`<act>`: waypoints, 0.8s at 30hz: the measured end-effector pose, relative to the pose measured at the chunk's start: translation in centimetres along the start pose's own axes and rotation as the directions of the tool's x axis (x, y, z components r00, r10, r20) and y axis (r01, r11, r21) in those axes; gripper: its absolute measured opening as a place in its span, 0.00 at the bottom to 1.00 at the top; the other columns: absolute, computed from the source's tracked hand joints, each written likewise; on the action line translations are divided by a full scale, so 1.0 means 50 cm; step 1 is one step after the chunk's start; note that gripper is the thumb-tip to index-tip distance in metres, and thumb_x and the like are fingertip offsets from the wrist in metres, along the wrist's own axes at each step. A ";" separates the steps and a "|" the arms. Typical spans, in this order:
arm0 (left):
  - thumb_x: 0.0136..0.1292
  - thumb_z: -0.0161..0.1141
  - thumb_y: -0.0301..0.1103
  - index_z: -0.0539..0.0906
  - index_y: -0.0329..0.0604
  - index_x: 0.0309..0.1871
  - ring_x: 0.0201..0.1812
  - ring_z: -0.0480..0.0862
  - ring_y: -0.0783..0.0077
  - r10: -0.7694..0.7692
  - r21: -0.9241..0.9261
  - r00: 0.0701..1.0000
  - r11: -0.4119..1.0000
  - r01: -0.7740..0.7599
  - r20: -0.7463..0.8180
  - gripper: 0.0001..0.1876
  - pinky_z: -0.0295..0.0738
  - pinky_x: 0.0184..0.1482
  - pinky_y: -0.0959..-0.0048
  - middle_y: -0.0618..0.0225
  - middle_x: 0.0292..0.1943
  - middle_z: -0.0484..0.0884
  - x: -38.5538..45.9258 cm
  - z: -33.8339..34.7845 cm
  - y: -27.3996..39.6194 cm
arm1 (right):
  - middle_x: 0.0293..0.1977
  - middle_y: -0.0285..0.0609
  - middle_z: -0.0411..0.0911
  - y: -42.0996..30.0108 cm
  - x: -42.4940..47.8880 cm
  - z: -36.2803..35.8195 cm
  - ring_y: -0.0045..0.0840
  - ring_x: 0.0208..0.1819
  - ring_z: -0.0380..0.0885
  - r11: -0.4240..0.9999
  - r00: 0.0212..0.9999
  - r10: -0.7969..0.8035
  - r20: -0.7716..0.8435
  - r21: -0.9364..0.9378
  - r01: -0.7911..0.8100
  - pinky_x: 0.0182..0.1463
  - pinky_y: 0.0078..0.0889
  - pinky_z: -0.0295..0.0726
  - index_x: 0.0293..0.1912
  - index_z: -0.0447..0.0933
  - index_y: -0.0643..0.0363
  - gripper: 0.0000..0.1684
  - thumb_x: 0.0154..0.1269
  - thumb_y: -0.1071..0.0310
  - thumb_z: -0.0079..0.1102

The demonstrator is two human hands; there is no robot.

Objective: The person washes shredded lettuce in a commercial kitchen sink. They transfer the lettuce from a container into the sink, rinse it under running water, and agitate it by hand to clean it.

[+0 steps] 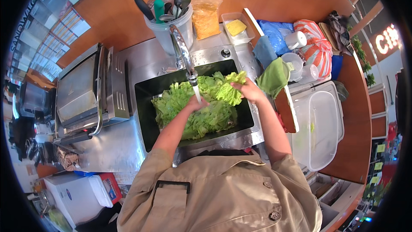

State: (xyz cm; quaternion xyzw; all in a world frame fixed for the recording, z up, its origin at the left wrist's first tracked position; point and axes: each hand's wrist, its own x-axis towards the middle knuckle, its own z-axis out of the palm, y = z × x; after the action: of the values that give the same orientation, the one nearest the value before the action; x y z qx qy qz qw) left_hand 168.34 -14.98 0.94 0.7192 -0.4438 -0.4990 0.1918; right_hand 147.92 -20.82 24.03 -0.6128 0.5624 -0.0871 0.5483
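Note:
Below me is a dark sink basin heaped with wet green lettuce leaves. A chrome faucet arches over it, and a stream of water pours down. My left hand is under that stream at the lettuce pile; its fingertips are partly hidden by water and leaves, so its grip is unclear. Above the right side of the basin, my right hand holds a bunch of lighter lettuce leaves between thumb and fingers.
Left of the sink stands a panini press. Behind it are a plastic bucket of utensils, a bag of orange shreds and a tub with a yellow sponge. To the right, a green cloth hangs over a divider near a translucent plastic bin.

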 end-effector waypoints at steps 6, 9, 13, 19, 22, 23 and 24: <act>0.51 0.61 0.41 0.79 0.44 0.24 0.23 0.74 0.77 0.130 0.026 0.991 0.991 -0.131 0.033 0.10 0.71 0.29 0.73 0.72 0.20 0.77 0.041 0.035 0.005 | 0.32 0.55 0.76 0.431 0.143 0.108 0.44 0.36 0.75 0.855 0.943 -0.291 0.160 -0.399 0.332 0.42 0.41 0.71 0.34 0.75 0.66 0.14 0.46 0.69 0.54; 0.46 0.62 0.34 0.78 0.42 0.25 0.26 0.75 0.76 -0.024 -0.007 0.999 1.000 0.024 0.045 0.08 0.71 0.31 0.74 0.69 0.23 0.77 0.026 0.037 0.021 | 0.28 0.56 0.74 0.391 0.083 0.090 0.37 0.30 0.74 0.939 0.972 -0.225 0.065 -0.251 0.234 0.36 0.35 0.71 0.33 0.72 0.65 0.12 0.50 0.67 0.53; 0.42 0.64 0.31 0.76 0.41 0.27 0.26 0.75 0.76 0.051 0.006 0.997 0.999 -0.052 0.053 0.09 0.71 0.32 0.76 0.69 0.25 0.77 0.028 0.051 0.028 | 0.24 0.42 0.74 0.216 -0.100 -0.070 0.29 0.28 0.73 0.950 0.970 -0.206 -0.131 0.210 0.231 0.33 0.30 0.72 0.37 0.71 0.65 0.11 0.56 0.67 0.52; 0.46 0.66 0.33 0.80 0.39 0.34 0.30 0.76 0.78 0.192 -0.244 0.971 0.958 -0.153 0.144 0.12 0.70 0.34 0.78 0.70 0.29 0.79 0.015 0.063 0.058 | 0.47 0.50 0.71 0.242 -0.304 -0.297 0.38 0.49 0.70 0.912 0.394 -0.375 -0.839 -0.259 0.317 0.51 0.36 0.68 0.54 0.65 0.59 0.25 0.55 0.72 0.52; 0.50 0.64 0.36 0.81 0.40 0.34 0.25 0.72 0.82 0.225 -0.212 0.960 0.959 -0.187 0.170 0.12 0.66 0.26 0.81 0.73 0.28 0.78 -0.012 0.063 0.088 | 0.53 0.51 0.66 0.249 -0.317 -0.308 0.38 0.55 0.65 0.851 0.337 -0.416 -0.844 -0.493 -0.183 0.57 0.36 0.62 0.59 0.58 0.57 0.34 0.52 0.71 0.57; 0.50 0.64 0.36 0.81 0.40 0.34 0.25 0.72 0.82 0.239 -0.220 0.958 0.955 -0.202 0.159 0.12 0.66 0.26 0.81 0.73 0.27 0.78 -0.020 0.061 0.087 | 0.54 0.50 0.65 0.258 -0.301 -0.298 0.37 0.57 0.64 0.798 0.324 -0.450 -0.832 -0.538 -0.272 0.58 0.35 0.62 0.60 0.56 0.57 0.36 0.52 0.71 0.58; 0.50 0.64 0.36 0.81 0.39 0.34 0.25 0.71 0.82 0.256 -0.225 0.955 0.950 -0.219 0.151 0.12 0.66 0.26 0.81 0.73 0.27 0.78 -0.028 0.059 0.088 | 0.55 0.50 0.63 0.267 -0.285 -0.292 0.35 0.58 0.63 0.737 0.309 -0.483 -0.819 -0.571 -0.362 0.58 0.34 0.61 0.60 0.55 0.58 0.37 0.51 0.70 0.59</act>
State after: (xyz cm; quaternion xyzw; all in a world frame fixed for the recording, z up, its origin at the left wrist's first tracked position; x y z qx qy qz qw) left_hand 163.58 -15.68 3.60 0.5893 -0.4887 -0.5776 0.2834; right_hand 124.42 -14.89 26.64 -0.6139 0.7346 -0.2426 -0.1569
